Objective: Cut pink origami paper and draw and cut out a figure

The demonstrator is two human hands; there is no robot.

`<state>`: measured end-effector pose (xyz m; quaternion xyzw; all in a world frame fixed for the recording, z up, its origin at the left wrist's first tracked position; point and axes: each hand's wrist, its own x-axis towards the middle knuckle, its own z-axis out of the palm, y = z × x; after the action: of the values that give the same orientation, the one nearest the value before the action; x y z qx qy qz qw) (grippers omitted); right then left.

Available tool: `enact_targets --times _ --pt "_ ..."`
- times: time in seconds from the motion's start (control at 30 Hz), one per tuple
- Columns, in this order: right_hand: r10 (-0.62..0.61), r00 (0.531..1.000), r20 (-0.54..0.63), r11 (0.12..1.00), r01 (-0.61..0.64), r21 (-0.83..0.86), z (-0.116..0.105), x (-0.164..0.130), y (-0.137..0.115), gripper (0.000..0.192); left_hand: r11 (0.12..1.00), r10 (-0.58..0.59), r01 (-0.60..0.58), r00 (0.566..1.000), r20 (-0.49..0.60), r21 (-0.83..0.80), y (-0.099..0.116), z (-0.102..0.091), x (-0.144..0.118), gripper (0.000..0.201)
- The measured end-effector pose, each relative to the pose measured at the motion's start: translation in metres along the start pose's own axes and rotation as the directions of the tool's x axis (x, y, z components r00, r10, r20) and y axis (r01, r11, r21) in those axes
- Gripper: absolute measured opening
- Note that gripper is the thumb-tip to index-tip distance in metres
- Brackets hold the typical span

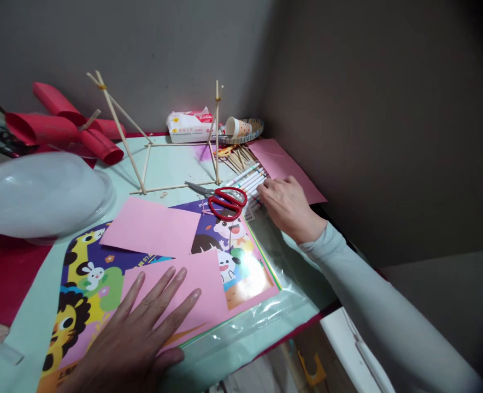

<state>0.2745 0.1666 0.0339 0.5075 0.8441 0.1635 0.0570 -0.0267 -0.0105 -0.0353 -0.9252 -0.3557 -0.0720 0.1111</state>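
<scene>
From the head camera, the only view here, the left hand [139, 327] is laid flat over the near pink sheet [208, 284], fingers apart (the middle two sit closer together) and thumb out to the side, not pinching anything. Looks to me like it's just there to keep the paper from sliding, since that sheet rests on a glossy cartoon booklet [253, 262] that probably doesn't grip much. Second pink sheet [151, 226] is just beyond it on the same booklet, and a third, bigger pink sheet [290, 172] lies over by the wall. The right hand [286, 207] is at the white markers [247, 181], fingers curled in; can't tell if they're clamped on one because the fingertips are hidden. The markers are bunched right by that hand, handy for grabbing I'd guess. Red-handled scissors [227, 203] sit just left of it, handles over the booklet's top edge and blades pointing toward the stick frame [121, 131]. That frame stands further back, its raised ends tied where the sticks cross, presumably so they hold their shape, and being back there leaves the front for the paper. Loose sticks [237, 158] lie behind the markers, near the paper cup [235, 128].
</scene>
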Motion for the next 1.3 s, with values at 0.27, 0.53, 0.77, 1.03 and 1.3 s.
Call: enact_targets --times 0.27,0.53,0.77,1.03,1.3 --pt "-0.226 0.974 0.019 0.973 0.227 -0.05 -0.007 0.006 0.01 0.023 0.993 -0.094 0.094 0.996 -0.003 -0.066 0.007 -0.015 0.004 0.066" --pt "-0.344 0.939 0.003 0.933 0.343 -0.109 -0.015 0.018 0.025 0.02 0.989 -0.14 0.137 0.989 -0.055 -0.055 0.016 -0.025 0.005 0.064" --pt "-0.167 0.976 -0.141 0.983 0.154 -0.098 -0.025 0.023 0.039 0.026 0.983 -0.174 0.172 0.984 -0.03 -0.07 0.019 -0.026 0.003 0.064" --pt "0.255 0.938 -0.233 -0.07 0.258 0.964 -0.043 0.005 -0.021 0.015 0.987 -0.155 0.154 0.987 -0.039 -0.039 0.021 -0.027 0.021 0.07" --pt "0.006 1.0 0.008 -0.638 -0.002 0.77 -0.027 -0.017 -0.088 0.066 0.971 -0.23 0.22 0.966 -0.117 -0.091 0.02 -0.019 0.009 0.05"
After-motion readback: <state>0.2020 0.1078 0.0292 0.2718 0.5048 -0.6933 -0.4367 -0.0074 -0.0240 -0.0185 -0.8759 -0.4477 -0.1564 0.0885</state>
